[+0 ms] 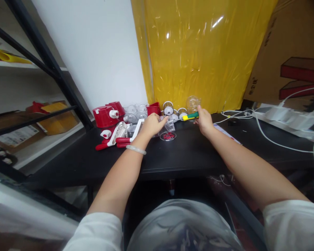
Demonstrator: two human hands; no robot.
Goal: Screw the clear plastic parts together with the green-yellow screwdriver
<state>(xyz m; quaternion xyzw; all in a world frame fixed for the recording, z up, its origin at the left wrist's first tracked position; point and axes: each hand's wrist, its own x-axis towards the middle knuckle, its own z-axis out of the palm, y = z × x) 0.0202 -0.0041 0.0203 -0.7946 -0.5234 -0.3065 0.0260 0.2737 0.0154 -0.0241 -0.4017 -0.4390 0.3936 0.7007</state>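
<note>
My left hand (153, 125) is closed at a clear plastic piece (170, 124), whose shape is partly hidden by the fingers. Just below it on the black table stands a clear round container (168, 135) with small red pieces inside. My right hand (205, 120) is wrapped round the green and yellow handle (190, 116) of a tool, which points left toward my left hand. Behind the hands are white-and-clear cylinders (168, 108) and a clear rounded vessel (193, 104). Red-handled white parts (117, 134) lie left of my left hand.
Red housings (104, 116) and a red box (154, 108) stand at the back left of the black table (180, 157). White cables and a power strip (290, 120) are at the right. A yellow sheet (199, 52) rises behind. A black-framed shelf is at left.
</note>
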